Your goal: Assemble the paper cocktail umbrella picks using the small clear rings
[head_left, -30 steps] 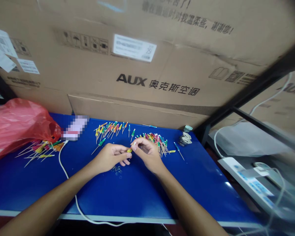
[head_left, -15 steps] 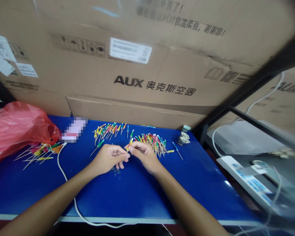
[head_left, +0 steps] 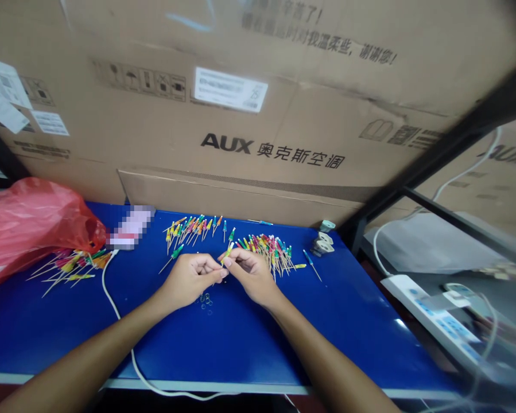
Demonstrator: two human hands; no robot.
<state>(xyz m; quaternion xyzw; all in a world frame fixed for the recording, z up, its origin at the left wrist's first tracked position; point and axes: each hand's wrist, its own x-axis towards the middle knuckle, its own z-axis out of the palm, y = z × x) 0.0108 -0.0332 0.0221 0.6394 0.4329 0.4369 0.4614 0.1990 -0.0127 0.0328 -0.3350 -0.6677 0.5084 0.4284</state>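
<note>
Between my two hands stands a folded yellow cocktail umbrella (head_left: 229,250), its pale tip pointing up. My right hand (head_left: 253,275) pinches it between thumb and fingers. My left hand (head_left: 195,277) has thumb and fingertips closed at the umbrella's lower end, around the stick; finer detail there is too small to make out. Several small clear rings, like rubber bands (head_left: 206,299), lie on the blue table just below my hands. Folded cocktail umbrellas (head_left: 272,252) are heaped behind my right hand, and another group of umbrellas (head_left: 193,228) lies behind my left.
At left a red plastic bag (head_left: 38,221) rests beside loose umbrellas (head_left: 66,267). A phone-like object (head_left: 131,228), blurred out, trails a white cable (head_left: 132,358). Small greenish-white pieces (head_left: 323,241) sit at back right. A large cardboard box (head_left: 258,189) walls the back; a power strip (head_left: 434,315) is at right.
The umbrella in my fingers has turned slightly, now showing mostly yellow where orange showed before. Both hands stay nearly in place; the view has shifted a little.
</note>
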